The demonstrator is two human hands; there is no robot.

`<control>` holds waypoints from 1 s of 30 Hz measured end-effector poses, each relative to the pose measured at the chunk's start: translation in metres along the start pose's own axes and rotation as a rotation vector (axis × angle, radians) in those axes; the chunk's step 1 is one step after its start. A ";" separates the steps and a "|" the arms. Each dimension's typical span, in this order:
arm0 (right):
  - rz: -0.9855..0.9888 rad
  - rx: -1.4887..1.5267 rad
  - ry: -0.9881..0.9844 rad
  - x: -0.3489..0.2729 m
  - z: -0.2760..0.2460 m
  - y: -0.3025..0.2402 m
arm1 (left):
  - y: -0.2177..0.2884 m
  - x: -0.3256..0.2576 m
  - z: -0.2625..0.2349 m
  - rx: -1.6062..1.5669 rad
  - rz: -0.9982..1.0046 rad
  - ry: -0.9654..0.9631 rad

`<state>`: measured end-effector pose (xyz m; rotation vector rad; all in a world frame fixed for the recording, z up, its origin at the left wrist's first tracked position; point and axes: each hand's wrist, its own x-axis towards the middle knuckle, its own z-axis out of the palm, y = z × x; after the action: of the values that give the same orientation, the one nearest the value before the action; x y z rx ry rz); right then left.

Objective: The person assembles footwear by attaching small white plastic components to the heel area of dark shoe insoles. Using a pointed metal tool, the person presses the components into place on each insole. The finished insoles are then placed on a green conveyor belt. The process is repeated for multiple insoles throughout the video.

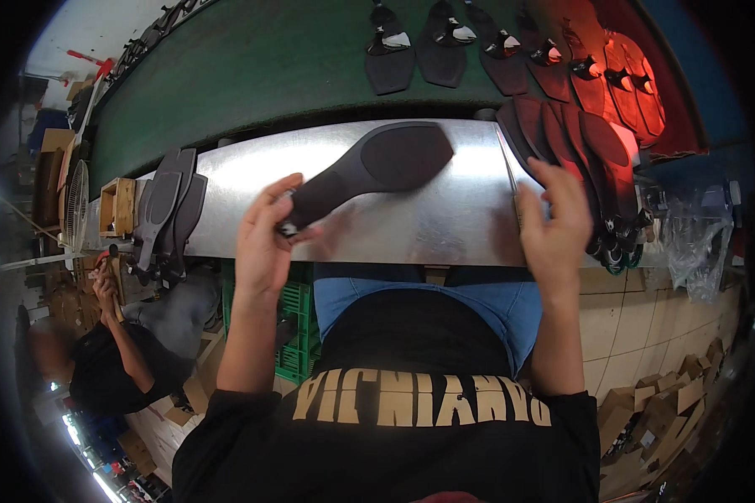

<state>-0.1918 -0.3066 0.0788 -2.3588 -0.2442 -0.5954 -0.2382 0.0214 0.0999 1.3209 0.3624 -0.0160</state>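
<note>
My left hand point(264, 230) grips a dark sandal sole point(407, 157) by its narrow end. Its broad, angular end points right above the metal work surface point(356, 239), and something shiny shows beside the fingers. My right hand point(554, 222) is raised at the surface's right side with its fingers apart, holding nothing that I can see. Just beyond it lies a fanned stack of dark soles point(600, 142), tinted red by a light. Another stack of dark soles point(161, 201) rests at the surface's left end.
Across the far side runs a green conveyor belt point(252, 67) carrying a row of sandals point(440, 46). A wooden box point(119, 207) and a fan point(76, 205) stand left. Another person point(134, 352) sits at the lower left. Green crates point(295, 335) stand below; cardboard boxes point(654, 419) lie lower right.
</note>
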 end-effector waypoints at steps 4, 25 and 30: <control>0.058 -0.143 -0.112 -0.020 0.023 0.012 | -0.020 -0.003 0.008 -0.218 -0.338 -0.028; 0.394 0.955 -0.575 -0.076 0.044 -0.060 | -0.070 -0.001 0.073 -0.869 -0.683 -0.005; 0.181 0.759 -0.465 -0.073 0.047 -0.056 | -0.071 -0.005 0.070 -0.902 -0.704 -0.105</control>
<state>-0.2580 -0.2341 0.0450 -1.7108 -0.3786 0.1421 -0.2403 -0.0644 0.0480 0.2584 0.6347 -0.4590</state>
